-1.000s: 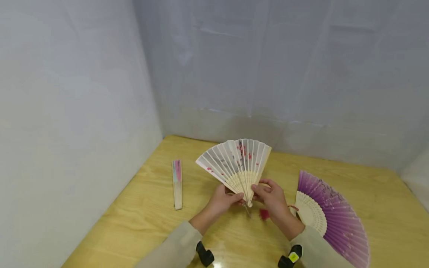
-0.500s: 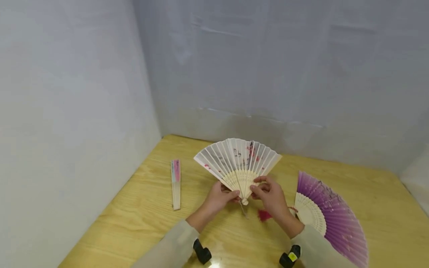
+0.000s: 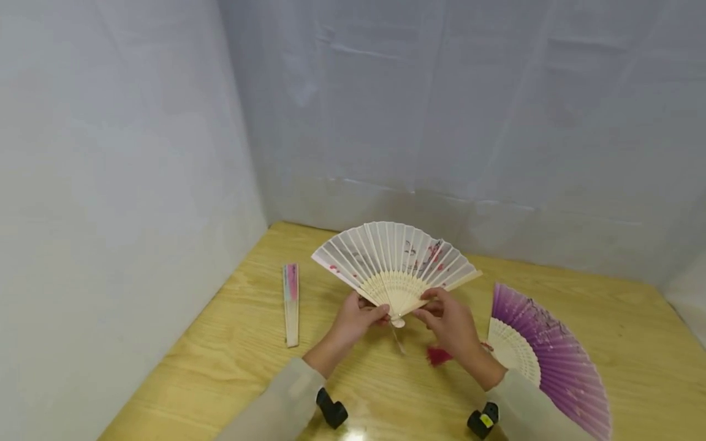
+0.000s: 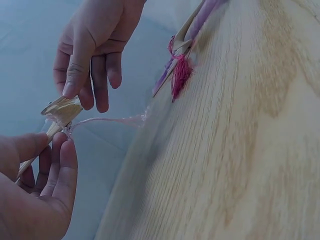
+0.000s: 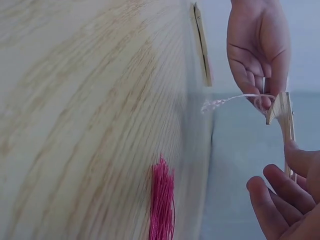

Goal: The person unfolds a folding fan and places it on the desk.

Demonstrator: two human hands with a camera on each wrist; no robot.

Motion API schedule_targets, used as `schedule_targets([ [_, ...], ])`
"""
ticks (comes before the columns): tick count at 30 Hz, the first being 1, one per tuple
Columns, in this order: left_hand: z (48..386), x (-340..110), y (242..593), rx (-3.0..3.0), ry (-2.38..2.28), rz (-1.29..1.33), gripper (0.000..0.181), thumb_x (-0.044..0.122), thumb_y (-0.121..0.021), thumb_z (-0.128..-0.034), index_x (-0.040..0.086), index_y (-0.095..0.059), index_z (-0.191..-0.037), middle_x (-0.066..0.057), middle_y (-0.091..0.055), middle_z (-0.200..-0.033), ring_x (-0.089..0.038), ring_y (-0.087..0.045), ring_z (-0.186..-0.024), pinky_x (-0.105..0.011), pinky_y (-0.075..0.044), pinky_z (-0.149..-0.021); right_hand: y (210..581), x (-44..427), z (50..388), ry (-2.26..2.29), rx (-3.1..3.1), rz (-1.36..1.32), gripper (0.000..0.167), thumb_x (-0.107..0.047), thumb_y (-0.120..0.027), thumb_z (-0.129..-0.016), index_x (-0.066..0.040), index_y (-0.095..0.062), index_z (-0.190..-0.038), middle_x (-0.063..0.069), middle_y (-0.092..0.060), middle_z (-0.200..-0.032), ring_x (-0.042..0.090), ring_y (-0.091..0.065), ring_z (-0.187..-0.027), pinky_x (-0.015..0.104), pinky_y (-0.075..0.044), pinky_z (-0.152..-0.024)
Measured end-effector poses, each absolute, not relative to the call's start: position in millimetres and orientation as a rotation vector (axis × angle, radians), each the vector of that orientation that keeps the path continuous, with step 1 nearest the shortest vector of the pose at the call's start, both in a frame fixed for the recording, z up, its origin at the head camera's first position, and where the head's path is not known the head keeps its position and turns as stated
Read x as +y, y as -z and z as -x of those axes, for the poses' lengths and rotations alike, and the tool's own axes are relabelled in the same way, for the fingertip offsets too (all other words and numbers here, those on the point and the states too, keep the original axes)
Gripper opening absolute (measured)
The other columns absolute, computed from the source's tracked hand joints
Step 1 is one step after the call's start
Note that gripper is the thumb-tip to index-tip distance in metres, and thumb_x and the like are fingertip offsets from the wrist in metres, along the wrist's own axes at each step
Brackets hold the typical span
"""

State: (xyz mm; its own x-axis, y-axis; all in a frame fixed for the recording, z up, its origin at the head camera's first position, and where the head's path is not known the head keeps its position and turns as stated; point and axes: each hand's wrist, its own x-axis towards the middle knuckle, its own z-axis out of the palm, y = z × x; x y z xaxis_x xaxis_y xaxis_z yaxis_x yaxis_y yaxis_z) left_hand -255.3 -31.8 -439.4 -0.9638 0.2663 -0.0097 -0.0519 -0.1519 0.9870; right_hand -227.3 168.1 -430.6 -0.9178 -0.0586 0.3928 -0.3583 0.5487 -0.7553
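White fan [image 3: 388, 257] | right edge swung from one to two o'clock | edges pinched by left hand [image 3: 351, 321] and right hand [image 3: 453, 326] | opening judged well advanced

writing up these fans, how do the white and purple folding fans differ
The white folding fan is raised off the table; the purple folding fan lies on it. The white one has a pale cord, the purple one a red tassel. Both are spread, with pale ribs.
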Motion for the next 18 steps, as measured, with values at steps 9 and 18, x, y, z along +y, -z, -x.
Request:
schedule_targets([
  [9, 251.8, -27.5, 439.6, 1.888, -2.240, -0.251, 0.043, -0.002, -0.063, -0.0914, -0.012, -0.044, -0.128, -0.019, -0.063, -0.096, -0.012, -0.065, -0.073, -0.033, -0.058, -0.076, 430.2, 172.2, 225.6, -0.898, -2.429, -0.376, 0.026, -0.013, -0.084, -0.074, -0.005, -0.069, -0.093, 0.003, -0.072, -0.075, 0.017, -0.067, -0.068, 0.036, -0.056, -0.062],
  [18, 248.2, -25.0, 440.5, 1.876, -2.269, -0.309, 0.050, 0.001, -0.069, -0.0885, -0.010, -0.042, -0.129, -0.021, -0.061, -0.103, -0.015, -0.065, -0.077, -0.032, -0.058, -0.077, 431.0, 177.8, 224.9, -0.595, -2.290, -0.404, 0.030, -0.020, -0.091, -0.061, -0.006, -0.074, -0.081, 0.009, -0.060, -0.087, 0.028, -0.054, -0.082, 0.042, -0.045, -0.070],
])
